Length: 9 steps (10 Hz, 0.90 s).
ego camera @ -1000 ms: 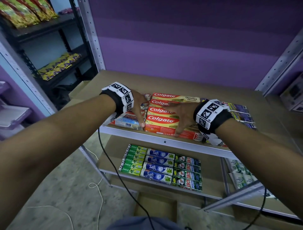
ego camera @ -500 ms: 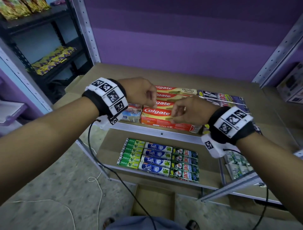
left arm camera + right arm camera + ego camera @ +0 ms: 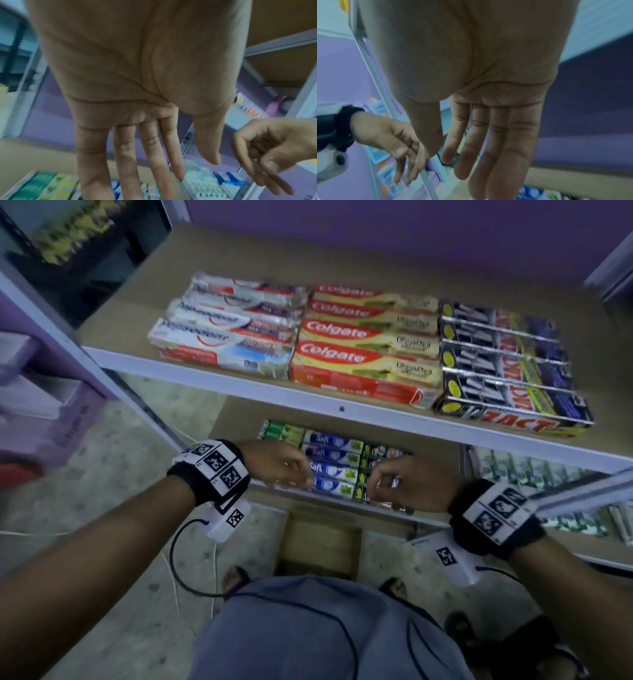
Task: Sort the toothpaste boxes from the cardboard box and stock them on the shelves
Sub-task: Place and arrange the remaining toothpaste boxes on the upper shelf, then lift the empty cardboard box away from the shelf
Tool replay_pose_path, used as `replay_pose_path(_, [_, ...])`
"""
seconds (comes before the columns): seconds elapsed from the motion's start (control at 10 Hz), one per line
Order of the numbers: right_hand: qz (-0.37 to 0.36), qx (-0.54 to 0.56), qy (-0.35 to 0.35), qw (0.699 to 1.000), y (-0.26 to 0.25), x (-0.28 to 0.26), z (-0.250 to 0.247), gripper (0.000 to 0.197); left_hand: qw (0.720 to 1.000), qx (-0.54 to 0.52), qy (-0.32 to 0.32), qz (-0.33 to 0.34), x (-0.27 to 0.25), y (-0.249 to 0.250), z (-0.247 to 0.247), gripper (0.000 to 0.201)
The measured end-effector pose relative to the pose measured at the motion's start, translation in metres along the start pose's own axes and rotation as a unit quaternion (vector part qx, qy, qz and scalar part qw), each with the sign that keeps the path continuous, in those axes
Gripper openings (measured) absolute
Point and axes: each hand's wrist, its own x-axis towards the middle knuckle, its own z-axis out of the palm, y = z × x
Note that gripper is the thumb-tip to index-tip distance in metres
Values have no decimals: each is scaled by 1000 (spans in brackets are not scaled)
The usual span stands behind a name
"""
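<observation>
On the upper shelf (image 3: 212, 378) lie three rows of toothpaste boxes: white Pepsodent boxes (image 3: 222, 337) at the left, red-and-yellow Colgate boxes (image 3: 366, 344) in the middle, dark Zact boxes (image 3: 503, 371) at the right. My left hand (image 3: 301, 479) and right hand (image 3: 376, 491) hang side by side in front of the lower shelf, fingers relaxed and holding nothing. The wrist views show the left hand (image 3: 154, 155) and the right hand (image 3: 479, 148) with straight, empty fingers. An open cardboard box (image 3: 322, 542) sits on the floor under my hands; only brown cardboard shows inside.
The lower shelf (image 3: 442, 450) holds green boxes (image 3: 281, 431), blue Safi boxes (image 3: 329, 453) and dark boxes (image 3: 380, 451). More pale boxes (image 3: 534, 474) lie on the neighbouring shelf at the right. A black cable (image 3: 178, 563) hangs from my left wrist. My feet stand either side of the cardboard box.
Both hands have let go of the Colgate boxes on the upper shelf, pulled back and dropped in front of the lower shelf. The view has tilted downward.
</observation>
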Motion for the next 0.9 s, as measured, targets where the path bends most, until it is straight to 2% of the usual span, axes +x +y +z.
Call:
replay_pose_path(0.2, [163,73,-73,981,64,40,71,16,985,-110,-16,-135,54,-65,58,30])
replay_pose_path(0.4, [292,174,-92,936,131,70,144,18,945,-225,10,-238,91,-111,122,31])
replay_pose_path(0.5, [343,241,-81,904,165,81,181,9,930,-257,21,-261,112,-132,149,29])
replay_pose_path(0.6, [372,272,-29,887,195,97,220,11,925,-258,39,-278,141,-161,178,27])
replay_pose_path(0.7, [392,286,-2,875,226,120,256,31,920,-263,36,-289,183,-203,215,34])
replay_pose_path(0.8, [410,308,12,858,262,147,286,36,920,-252,31,-298,218,-238,238,35])
replay_pose_path(0.9, [418,303,26,856,299,176,317,33,929,-211,34,-303,255,-273,255,26])
